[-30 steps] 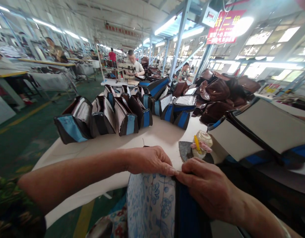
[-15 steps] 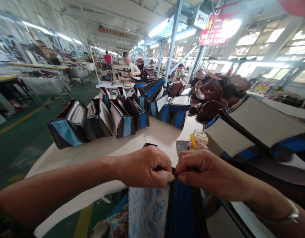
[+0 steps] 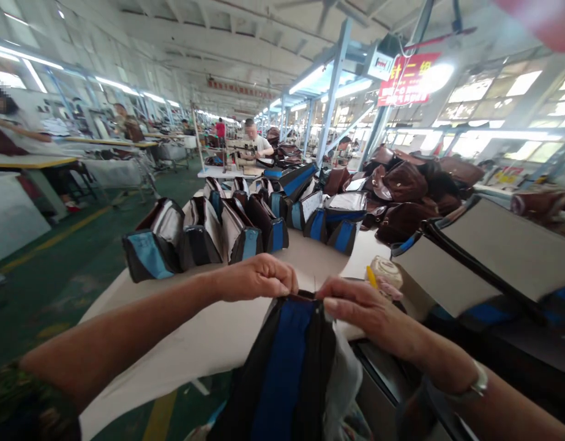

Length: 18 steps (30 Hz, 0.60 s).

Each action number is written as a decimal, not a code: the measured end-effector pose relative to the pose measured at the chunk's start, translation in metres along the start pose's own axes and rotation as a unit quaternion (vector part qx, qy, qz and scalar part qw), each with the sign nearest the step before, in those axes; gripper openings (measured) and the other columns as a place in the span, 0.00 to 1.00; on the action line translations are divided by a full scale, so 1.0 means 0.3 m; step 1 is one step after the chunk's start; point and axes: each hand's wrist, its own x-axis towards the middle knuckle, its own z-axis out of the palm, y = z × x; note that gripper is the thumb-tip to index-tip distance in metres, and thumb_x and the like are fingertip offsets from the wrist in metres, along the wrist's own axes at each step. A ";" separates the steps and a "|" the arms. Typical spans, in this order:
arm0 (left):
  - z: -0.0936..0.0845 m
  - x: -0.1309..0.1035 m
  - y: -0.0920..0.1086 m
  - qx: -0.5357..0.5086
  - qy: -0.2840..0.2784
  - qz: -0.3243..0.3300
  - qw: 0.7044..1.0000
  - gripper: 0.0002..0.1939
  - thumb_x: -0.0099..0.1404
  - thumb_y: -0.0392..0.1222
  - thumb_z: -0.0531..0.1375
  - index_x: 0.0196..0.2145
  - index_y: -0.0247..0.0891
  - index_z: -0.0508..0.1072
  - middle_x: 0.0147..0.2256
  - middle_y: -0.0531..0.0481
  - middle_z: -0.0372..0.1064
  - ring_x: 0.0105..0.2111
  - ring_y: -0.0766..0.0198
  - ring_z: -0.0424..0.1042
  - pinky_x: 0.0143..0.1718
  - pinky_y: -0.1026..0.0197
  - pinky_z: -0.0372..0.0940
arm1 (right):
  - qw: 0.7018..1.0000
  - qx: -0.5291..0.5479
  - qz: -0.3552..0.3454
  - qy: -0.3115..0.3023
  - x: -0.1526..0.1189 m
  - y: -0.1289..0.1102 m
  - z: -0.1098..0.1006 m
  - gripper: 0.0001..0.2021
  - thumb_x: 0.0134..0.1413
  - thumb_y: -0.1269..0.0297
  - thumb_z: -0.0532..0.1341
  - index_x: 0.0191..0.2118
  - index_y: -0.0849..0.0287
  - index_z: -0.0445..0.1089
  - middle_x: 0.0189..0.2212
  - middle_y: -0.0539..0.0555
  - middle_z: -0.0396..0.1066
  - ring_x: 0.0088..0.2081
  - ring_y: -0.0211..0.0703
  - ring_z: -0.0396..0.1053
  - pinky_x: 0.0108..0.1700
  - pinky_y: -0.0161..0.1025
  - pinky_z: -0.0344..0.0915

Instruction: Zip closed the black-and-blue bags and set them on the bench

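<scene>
A dark bag (image 3: 284, 361) with a blue stripe down its side stands upright in front of me, its top edge held between both hands. My left hand (image 3: 261, 277) pinches the left corner of that edge, fingers curled. At the right corner, my right hand (image 3: 360, 303) grips the edge between thumb and fingers. A thin upright line, perhaps a needle or thread, shows beside the right fingertips; it is too fine to tell. White lining hangs loose along the bag's right side.
Several blue-and-black bags (image 3: 199, 245) stand in rows on the white table (image 3: 181, 331). Brown bags (image 3: 396, 184) are heaped behind. Large pale panels (image 3: 484, 245) lie at right, near a cream roll (image 3: 385, 269) and a yellow-handled tool (image 3: 371, 277). Other people sit at tables farther off.
The bag has turned so its blue-striped side faces me, hiding the patterned lining. My hands have moved apart, from nearly touching to opposite corners of the top edge. My view has shifted left.
</scene>
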 end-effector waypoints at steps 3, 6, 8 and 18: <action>0.005 -0.060 -0.013 0.027 -0.046 -0.052 0.997 0.05 0.60 0.38 0.59 0.28 0.34 0.71 0.30 0.51 0.69 0.31 0.64 0.66 0.36 0.63 0.61 | 0.995 0.071 -0.036 -0.054 -0.004 0.066 0.069 0.13 0.61 0.53 0.66 0.37 0.60 0.72 0.36 0.52 0.67 0.39 0.43 0.63 0.42 0.40 0.61; 0.015 -0.088 0.038 0.029 -0.070 -0.099 0.992 0.11 0.56 0.34 0.60 0.38 0.34 0.76 0.35 0.51 0.72 0.36 0.62 0.69 0.40 0.63 0.63 | 0.991 0.115 -0.045 -0.051 -0.010 0.075 0.121 0.10 0.62 0.57 0.66 0.41 0.59 0.71 0.40 0.54 0.67 0.43 0.45 0.64 0.46 0.41 0.61; 0.026 -0.089 0.076 0.008 -0.065 -0.125 0.990 0.13 0.60 0.39 0.62 0.42 0.34 0.76 0.37 0.50 0.72 0.37 0.62 0.69 0.39 0.63 0.63 | 0.990 0.131 -0.038 -0.047 -0.008 0.065 0.139 0.10 0.62 0.57 0.66 0.42 0.58 0.70 0.41 0.54 0.67 0.43 0.45 0.64 0.46 0.41 0.61; 0.100 -0.068 0.067 0.007 -0.016 -0.162 0.987 0.18 0.60 0.54 0.68 0.37 0.35 0.80 0.28 0.54 0.67 0.28 0.66 0.64 0.29 0.64 0.56 | 0.971 0.234 0.000 -0.051 -0.012 0.062 0.147 0.13 0.59 0.58 0.69 0.44 0.59 0.70 0.38 0.52 0.67 0.39 0.40 0.62 0.39 0.36 0.59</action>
